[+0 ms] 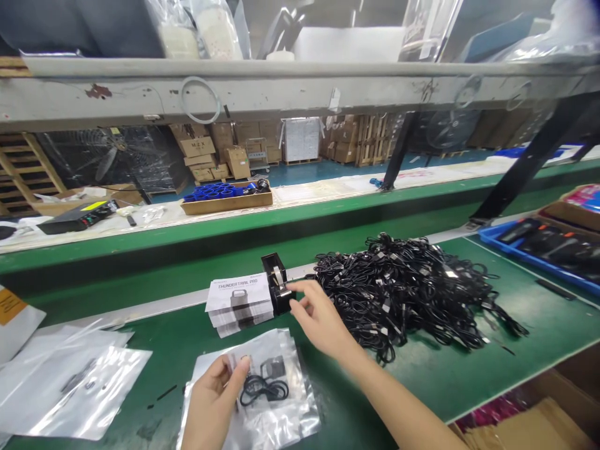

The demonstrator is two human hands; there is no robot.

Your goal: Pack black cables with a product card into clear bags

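My left hand (214, 395) pinches the edge of a clear plastic bag (300, 400) lying on the green bench. A coiled black cable (263, 390) and a dark square piece (272, 367) show on or through the plastic; I cannot tell which. My right hand (321, 319) reaches to a black tape dispenser (274, 265), its index fingertip at the tape (284, 292) by the cutting end. Thumb and index are apart there, the other fingers curled. Beside the dispenser stands a stack of printed leaflets (239, 300) reading "Thunder Trail Pro".
Right of my hand lies a big heap of black cables (403, 294). More plastic bags (79, 387) lie at the left. A blue tray (497, 240) of dark items sits far right. Behind are a raised ledge with a cardboard tray (229, 204) of blue rings and an overhead shelf (281, 94).
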